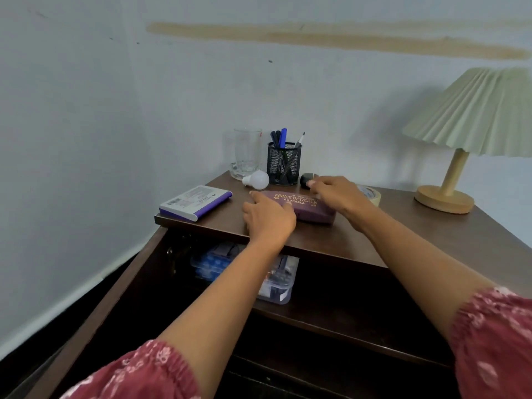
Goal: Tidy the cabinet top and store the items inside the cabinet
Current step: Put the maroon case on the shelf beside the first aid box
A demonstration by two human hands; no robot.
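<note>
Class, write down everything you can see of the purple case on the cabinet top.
The case is a long, rounded, dark purple box, hard-looking, shut, with gold lettering "PRINCE OPTICALS" on its lid. It lies flat on the cabinet top. The left hand grips its left end; the right hand lies over its far edge, grip unclear.

One each: glass mug (247, 152), pen holder (283, 168), bulb (259, 180), box (195, 203), spectacle case (313, 212), small black case (305, 179), tape roll (373, 195), lamp (483, 110).

Lamp shade (478, 110): cut off at the 3 o'clock edge.
Tape roll (374, 195): mostly behind right hand (338, 195).
Spectacle case (312, 210): ends under right hand and left hand (269, 217); grip unclear.
Cabinet boxes (277, 286): contents blurred.
</note>
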